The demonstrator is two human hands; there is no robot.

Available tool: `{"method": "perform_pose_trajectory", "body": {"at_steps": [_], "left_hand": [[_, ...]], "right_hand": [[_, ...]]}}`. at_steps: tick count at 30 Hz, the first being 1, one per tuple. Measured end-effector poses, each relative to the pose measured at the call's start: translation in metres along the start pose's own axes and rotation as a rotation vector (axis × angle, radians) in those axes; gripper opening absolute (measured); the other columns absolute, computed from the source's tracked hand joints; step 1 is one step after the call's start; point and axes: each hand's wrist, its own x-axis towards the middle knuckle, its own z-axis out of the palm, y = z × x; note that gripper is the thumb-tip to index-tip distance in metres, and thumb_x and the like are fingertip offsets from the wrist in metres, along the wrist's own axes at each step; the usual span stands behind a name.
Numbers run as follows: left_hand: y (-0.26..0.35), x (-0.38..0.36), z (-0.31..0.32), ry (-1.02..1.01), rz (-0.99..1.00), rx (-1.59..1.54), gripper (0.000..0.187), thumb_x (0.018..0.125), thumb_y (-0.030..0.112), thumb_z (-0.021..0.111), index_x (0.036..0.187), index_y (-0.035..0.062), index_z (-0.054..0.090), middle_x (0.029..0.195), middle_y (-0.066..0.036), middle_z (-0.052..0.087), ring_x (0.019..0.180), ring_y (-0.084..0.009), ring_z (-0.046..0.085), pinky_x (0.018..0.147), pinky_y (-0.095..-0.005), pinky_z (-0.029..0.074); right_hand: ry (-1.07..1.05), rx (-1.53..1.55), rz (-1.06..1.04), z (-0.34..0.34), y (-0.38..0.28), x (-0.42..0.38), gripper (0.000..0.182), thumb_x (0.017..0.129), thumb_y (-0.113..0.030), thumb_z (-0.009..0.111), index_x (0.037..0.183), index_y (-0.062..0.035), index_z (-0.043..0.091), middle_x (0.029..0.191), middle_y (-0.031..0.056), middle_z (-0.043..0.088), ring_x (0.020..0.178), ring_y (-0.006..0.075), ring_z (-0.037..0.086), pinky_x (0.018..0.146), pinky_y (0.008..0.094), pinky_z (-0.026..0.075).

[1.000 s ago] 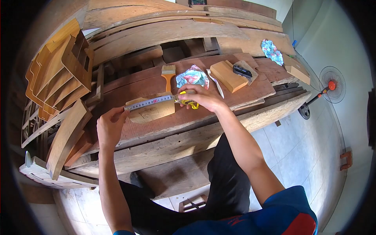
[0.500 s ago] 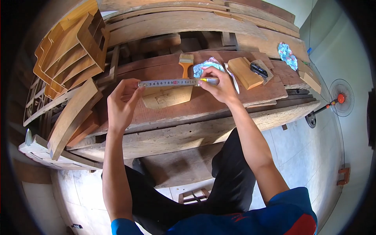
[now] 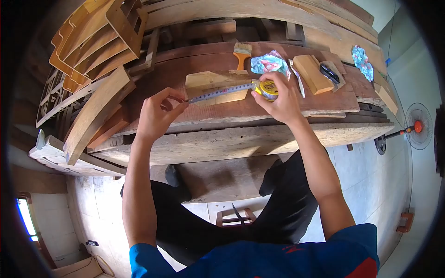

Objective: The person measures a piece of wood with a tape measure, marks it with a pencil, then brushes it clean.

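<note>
A tape measure (image 3: 267,89) with a yellow case rests in my right hand (image 3: 283,103), my fingers wrapped round it. Its silver blade (image 3: 218,92) is pulled out and slants down to the left. At the blade's tip, the thumb and fingers of my left hand (image 3: 156,115) are pinched together. Behind the blade, a pale flat piece of wood (image 3: 204,80) with angled corners lies on the reddish-brown board (image 3: 162,74); the blade overlaps its front part in this view.
Behind my right hand lie a paintbrush (image 3: 241,54), crumpled patterned cloth (image 3: 270,62), a white-handled brush (image 3: 297,78), a wooden block (image 3: 311,73) and a black tool (image 3: 329,72). A wooden shelf organizer (image 3: 99,41) and curved planks (image 3: 95,116) stand left. A fan (image 3: 417,126) is at right.
The tape measure has tilted, its case turning to show its yellow side. The blade has come from the wood piece's back edge towards its front. The whole view has shifted.
</note>
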Motion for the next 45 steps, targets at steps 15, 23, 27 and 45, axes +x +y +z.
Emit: {"method": "perform_pose_trajectory", "body": {"at_steps": [15,23,27,45], "left_hand": [[-0.005,0.007,0.026,0.291,-0.048,0.22,0.026,0.086,0.025,0.082,0.108,0.0109,0.08,0.074,-0.006,0.07,0.059,-0.0138,0.06,0.061,-0.0305,0.05],[-0.001,0.006,0.033,0.237,-0.133,0.188,0.025,0.088,0.018,0.082,0.108,0.0048,0.077,0.093,-0.007,0.079,0.07,-0.0103,0.068,0.068,-0.0274,0.054],[-0.005,0.008,0.037,0.264,-0.055,0.069,0.027,0.089,0.018,0.08,0.112,0.0051,0.074,0.098,-0.01,0.079,0.079,-0.0181,0.075,0.076,-0.0307,0.058],[0.0,0.005,0.035,0.176,-0.066,0.039,0.027,0.088,0.018,0.079,0.112,0.0051,0.073,0.106,-0.008,0.079,0.084,-0.0205,0.078,0.079,-0.0336,0.06]], "right_hand": [[0.161,-0.058,0.002,0.025,0.007,-0.006,0.039,0.078,-0.025,0.082,0.103,-0.0068,0.059,0.099,0.0111,0.065,0.094,0.0315,0.065,0.079,0.0435,0.054],[0.148,-0.086,0.021,0.016,0.008,-0.007,0.041,0.078,-0.021,0.083,0.107,-0.0061,0.059,0.101,0.0111,0.065,0.097,0.0315,0.066,0.085,0.0419,0.052],[0.152,-0.075,0.026,0.017,0.008,-0.007,0.041,0.076,-0.02,0.082,0.105,-0.0066,0.057,0.101,0.0108,0.064,0.096,0.0319,0.065,0.087,0.0429,0.051],[0.16,0.003,0.066,0.028,0.022,-0.002,0.057,0.072,-0.02,0.084,0.11,-0.0035,0.045,0.1,0.0163,0.059,0.095,0.0359,0.064,0.082,0.0458,0.053]]}}
